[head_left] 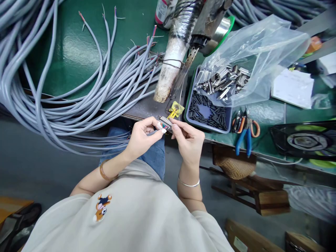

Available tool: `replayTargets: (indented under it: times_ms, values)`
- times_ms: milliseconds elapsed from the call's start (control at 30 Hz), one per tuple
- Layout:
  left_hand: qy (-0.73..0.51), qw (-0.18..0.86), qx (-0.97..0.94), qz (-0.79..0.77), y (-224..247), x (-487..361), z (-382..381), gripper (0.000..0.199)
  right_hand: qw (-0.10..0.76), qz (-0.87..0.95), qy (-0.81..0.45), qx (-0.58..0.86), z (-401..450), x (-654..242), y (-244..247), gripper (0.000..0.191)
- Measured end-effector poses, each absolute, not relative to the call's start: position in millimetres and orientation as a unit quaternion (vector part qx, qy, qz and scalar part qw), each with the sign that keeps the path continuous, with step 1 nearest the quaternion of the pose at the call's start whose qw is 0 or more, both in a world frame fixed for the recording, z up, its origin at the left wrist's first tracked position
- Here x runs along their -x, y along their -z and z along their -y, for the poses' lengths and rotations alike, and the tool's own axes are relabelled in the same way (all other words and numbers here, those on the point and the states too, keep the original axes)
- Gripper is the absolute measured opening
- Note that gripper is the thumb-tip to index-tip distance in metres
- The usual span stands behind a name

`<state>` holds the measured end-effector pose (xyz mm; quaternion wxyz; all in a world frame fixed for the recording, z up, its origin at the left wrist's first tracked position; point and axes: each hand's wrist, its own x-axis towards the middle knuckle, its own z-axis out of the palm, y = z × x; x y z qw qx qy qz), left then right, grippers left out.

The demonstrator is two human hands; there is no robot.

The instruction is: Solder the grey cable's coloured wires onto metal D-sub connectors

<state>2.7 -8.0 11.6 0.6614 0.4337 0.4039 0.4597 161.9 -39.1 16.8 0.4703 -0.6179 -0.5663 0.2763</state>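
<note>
Two bare hands work at the near edge of the green table [73, 45], where the left hand [141, 138] pinches a small metal connector [166, 122] with coloured wires at it, just below a yellow piece [176, 109]. The right hand [189, 141] has its thumb and fingers drawn together at the connector's right end, though I cannot tell what they grasp. Grey cables [78, 119] sprawl to the left, while a tray [210, 128] of black sleeves [207, 112] sits just right, near blue-handled pliers [249, 140].
</note>
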Motion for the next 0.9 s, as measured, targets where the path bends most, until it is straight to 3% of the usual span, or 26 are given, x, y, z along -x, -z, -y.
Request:
replayTargets:
  times_ms: [100, 267, 467, 900]
  values:
    - [-0.466, 0.656, -0.429, -0.41, -10.7, -3.5, 6.5, 0.02, 0.491, 0.574, -0.223, 0.617, 40.2, -163.1, -15.4, 0.026]
    - [-0.463, 0.658, -0.412, -0.428, -9.5, -2.6, 1.9, 0.022, 0.613, 0.521, -0.168, 0.57, 41.4, -165.0, -16.6, 0.024]
    - [-0.469, 0.661, -0.402, -0.425, -8.2, -0.5, -6.8, 0.025, 0.557, 0.535, -0.208, 0.6, 41.6, -165.9, -13.0, 0.005]
    - [-0.486, 0.644, -0.416, -0.419, -10.5, -5.0, -25.7, 0.027, 0.512, 0.596, -0.219, 0.578, 18.9, -157.1, -11.0, 0.012]
